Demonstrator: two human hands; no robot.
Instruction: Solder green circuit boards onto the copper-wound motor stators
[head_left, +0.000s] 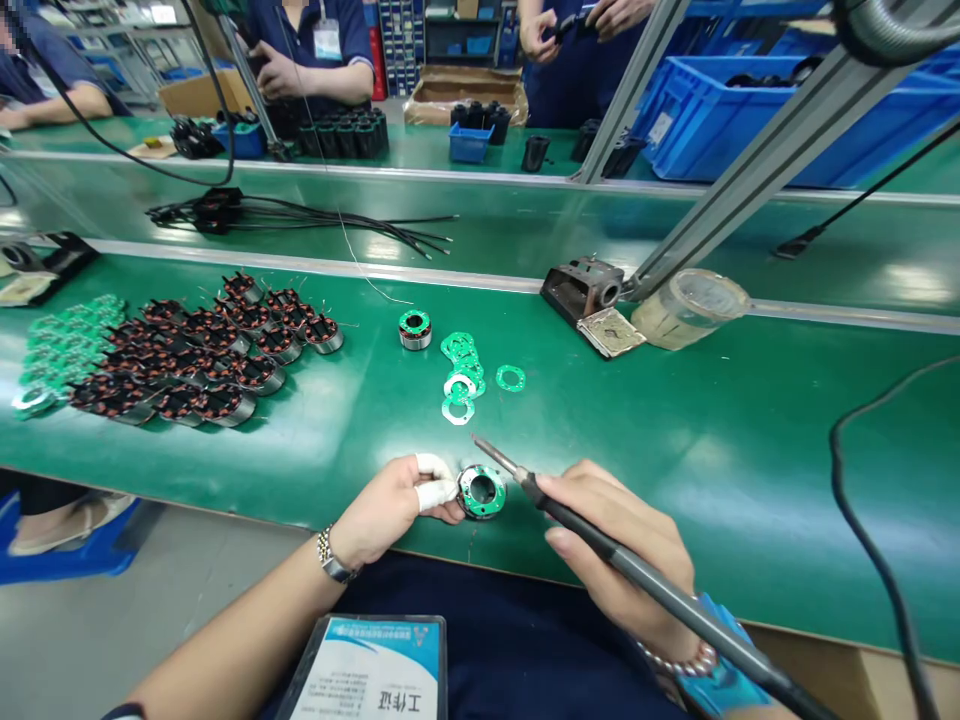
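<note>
Badge [367, 670]: a clear-cased white-and-blue card at the chest, its lower end cut off.
Right hand [641, 525]: curled around a slim black soldering iron [637, 568], whose handle partly hides the fingers and whose rear end leaves the bottom edge.
Left hand [397, 495]: white-wrapped fingertips pinch the left side of a round, dark-sided stator topped with a green ring board [486, 510], near the front edge of the green tabletop [352, 410]; they hide part of its wall.
Iron tip [484, 445]: bare metal, pointing past the stator's far rim; its height over the table is hard to judge.
Loose boards [469, 365]: flat green rings heaped beyond the stator, too overlapped to count surely; a single green ring [500, 378] lies just to their right.
Second stator [415, 341]: a silver-sided, green-topped round piece, standing left of those rings.
Left cluster: stators with black tops and copper-coloured windings [202, 350] crowd together, the back ones partly covered; at their left, a heap of green boards [71, 345] blurs under glare.
Holder [589, 285]: a dark metal stand with a worn pale pad [611, 332], near a cloudy plastic tub [686, 315] whose contents are unclear.
Far bench [420, 150]: a large blue plastic crate [750, 125], cut off at right; co-workers in dark blue [334, 75], cropped by the top edge.
</note>
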